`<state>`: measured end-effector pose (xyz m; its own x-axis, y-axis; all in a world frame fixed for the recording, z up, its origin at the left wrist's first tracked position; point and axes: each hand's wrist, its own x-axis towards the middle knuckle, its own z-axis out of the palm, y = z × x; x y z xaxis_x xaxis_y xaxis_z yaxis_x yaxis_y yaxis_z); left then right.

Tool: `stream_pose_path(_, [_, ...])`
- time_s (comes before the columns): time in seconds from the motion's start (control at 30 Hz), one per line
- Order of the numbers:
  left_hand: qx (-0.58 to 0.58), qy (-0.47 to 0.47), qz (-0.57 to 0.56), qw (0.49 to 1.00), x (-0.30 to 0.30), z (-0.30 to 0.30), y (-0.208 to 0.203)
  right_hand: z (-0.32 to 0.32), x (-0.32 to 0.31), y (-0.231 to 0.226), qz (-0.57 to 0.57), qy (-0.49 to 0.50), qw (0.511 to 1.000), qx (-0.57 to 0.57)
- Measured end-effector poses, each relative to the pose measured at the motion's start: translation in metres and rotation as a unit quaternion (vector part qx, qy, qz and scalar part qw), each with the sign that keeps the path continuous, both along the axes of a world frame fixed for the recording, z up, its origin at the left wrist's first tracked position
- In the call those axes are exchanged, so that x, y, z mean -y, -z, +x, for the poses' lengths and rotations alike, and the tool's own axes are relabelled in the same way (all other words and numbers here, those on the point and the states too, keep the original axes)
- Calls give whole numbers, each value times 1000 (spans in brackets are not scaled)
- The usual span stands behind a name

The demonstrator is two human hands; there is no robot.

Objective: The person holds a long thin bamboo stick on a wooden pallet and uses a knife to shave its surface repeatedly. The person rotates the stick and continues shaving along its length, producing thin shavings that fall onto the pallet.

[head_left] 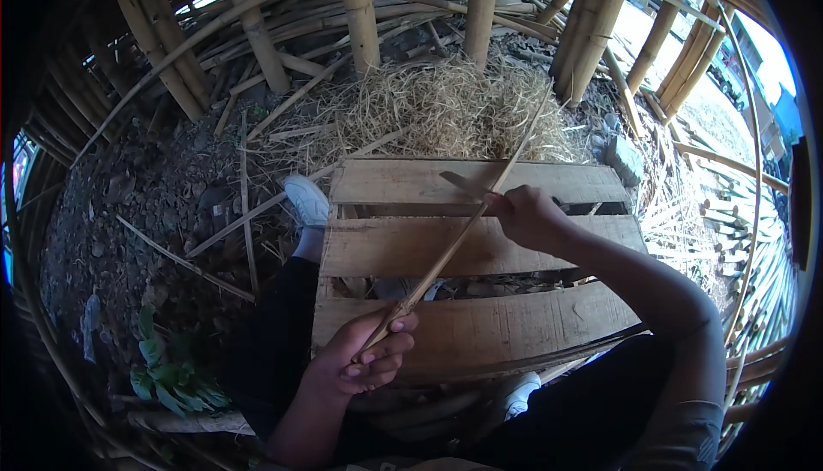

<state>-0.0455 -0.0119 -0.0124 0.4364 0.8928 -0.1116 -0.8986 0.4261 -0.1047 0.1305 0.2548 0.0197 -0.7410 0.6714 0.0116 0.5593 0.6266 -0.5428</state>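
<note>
A long, thin bamboo strip (pixel 446 254) runs slantwise from my lap up over a slatted wooden bench (pixel 386 244). Its near end is wrapped in the fingers of my left hand (pixel 364 351), just off the bench's front left corner. Over the far slats my right hand (pixel 527 218) is closed on a knife, whose blade (pixel 465 184) points left and lies across the strip. The knife's handle is hidden inside my fist.
Behind the bench lies a heap of pale shavings (pixel 454 111). Upright bamboo posts (pixel 360 25) stand beyond it. A grey stone (pixel 626 161) sits at the bench's far right corner. Stacked bamboo poles (pixel 754 274) lie at right; a leafy green plant (pixel 163 368) is at lower left.
</note>
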Motion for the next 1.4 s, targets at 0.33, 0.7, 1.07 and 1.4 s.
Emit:
stream_pose_path(0.33, [-6, 11, -10, 1000, 1, -1, 2, 0, 12, -21, -49, -17, 997, 61])
stream_pose_path(0.7, [-55, 15, -3, 998, -1, 0, 0, -4, 13, -14, -11, -5, 996, 91])
stream_pose_path(1.07, [-41, 15, -10, 999, -3, -1, 0, -3, 7, -18, -11, -9, 998, 62])
stream_pose_path(1.4, [-160, 41, -15, 986, -8, 1, -7, 6, 5, -10, 42, 18, 996, 77])
